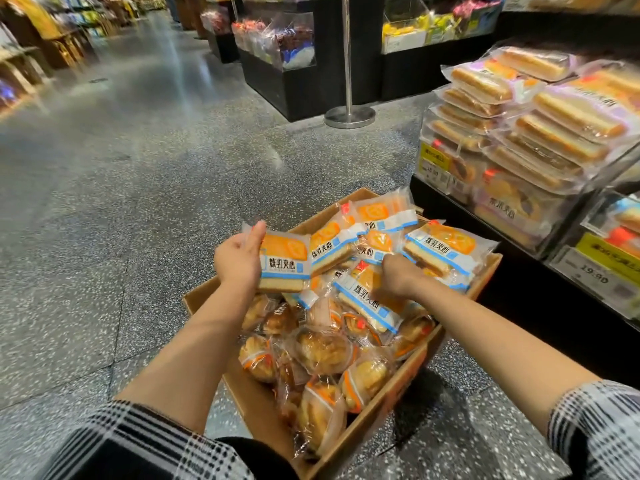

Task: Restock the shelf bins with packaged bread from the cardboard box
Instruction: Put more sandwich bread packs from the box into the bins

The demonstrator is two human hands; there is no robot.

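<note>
Crouching over cardboard box (263, 407) on floor, you are holding one sandwich-bread pack (284, 263) in left hand (239, 259), fingers wrapped round its edge, thumb up. Right hand (398, 277) is reaching into pile, fingers curling onto another pack (367, 299); firm grip or not, cannot tell. Box is looking still heaped: blue-striped packs at far end, round buns (322, 351) nearer you. Shelf bins (450, 181) at right are holding stacked bread already. Judging most restocking is remaining.

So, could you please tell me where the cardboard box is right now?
In the head view the cardboard box sits on the floor, low centre, left of the black shelf unit, under both hands.
</note>
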